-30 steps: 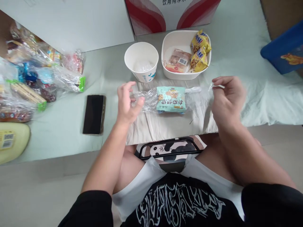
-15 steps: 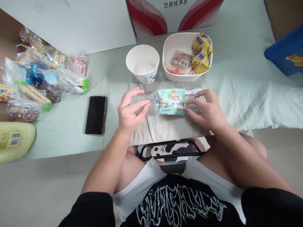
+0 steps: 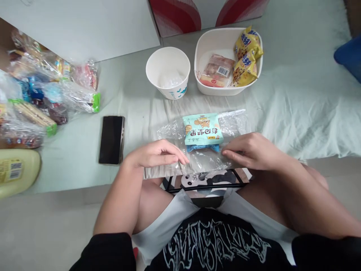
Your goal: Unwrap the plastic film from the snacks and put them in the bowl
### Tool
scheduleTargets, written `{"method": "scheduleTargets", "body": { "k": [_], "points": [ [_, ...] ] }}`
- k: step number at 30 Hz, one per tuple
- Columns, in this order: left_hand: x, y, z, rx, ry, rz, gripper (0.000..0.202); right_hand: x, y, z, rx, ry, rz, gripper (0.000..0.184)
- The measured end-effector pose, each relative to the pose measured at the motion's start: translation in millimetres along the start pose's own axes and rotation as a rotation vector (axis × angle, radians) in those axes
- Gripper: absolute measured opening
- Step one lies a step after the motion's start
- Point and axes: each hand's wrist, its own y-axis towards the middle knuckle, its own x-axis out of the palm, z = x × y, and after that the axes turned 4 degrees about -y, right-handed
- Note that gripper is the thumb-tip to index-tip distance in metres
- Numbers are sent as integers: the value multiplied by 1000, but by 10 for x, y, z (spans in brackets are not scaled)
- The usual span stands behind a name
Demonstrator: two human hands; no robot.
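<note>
A clear plastic zip bag (image 3: 203,160) lies on the pale green sheet near its front edge, with a teal snack packet (image 3: 202,130) inside it. My left hand (image 3: 153,154) rests on the bag's near left edge, fingers stretched and pressed flat on the plastic. My right hand (image 3: 249,150) lies on the bag's near right edge, fingertips pressing down on the plastic. The two hands point toward each other, about a packet's width apart.
A white paper cup (image 3: 167,71) and a white bowl (image 3: 225,86) with yellow and pink snack packets stand behind the bag. A black phone (image 3: 111,139) lies to the left. Bagged snacks (image 3: 42,94) pile up at far left, above a yellow-green container (image 3: 17,171). A red-and-white box (image 3: 203,13) stands at the back.
Both hands dropped from the bag's ends to its near edge. The bag with the teal packet now lies closer to me, and its plastic is spread flatter.
</note>
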Motion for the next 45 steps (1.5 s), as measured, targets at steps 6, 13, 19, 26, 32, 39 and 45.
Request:
{"method": "scheduleTargets", "body": {
  "k": [6, 13, 19, 26, 32, 39, 45],
  "points": [
    [-104, -73, -272, 314, 131, 987, 28, 102, -47, 126, 305, -245, 244, 31],
    [-121, 21, -412, 27, 704, 909, 44, 191, 119, -14, 319, -152, 459, 51],
    [128, 192, -270, 102, 164, 869, 27, 343, 296, -164, 23, -104, 528, 48],
    [284, 318, -134, -35, -402, 814, 40, 560, 441, -215, 79, -149, 451, 74],
    [191, 395, -125, -99, -454, 1047, 46, 494, 416, -131, 51, -2, 523, 88],
    [86, 404, -175, -177, -349, 1206, 26, 415, 333, -2, 206, 57, 714, 65],
    [87, 424, -259, -93, -215, 1214, 17, 472, 236, -1, 350, 66, 958, 50]
  ]
}}
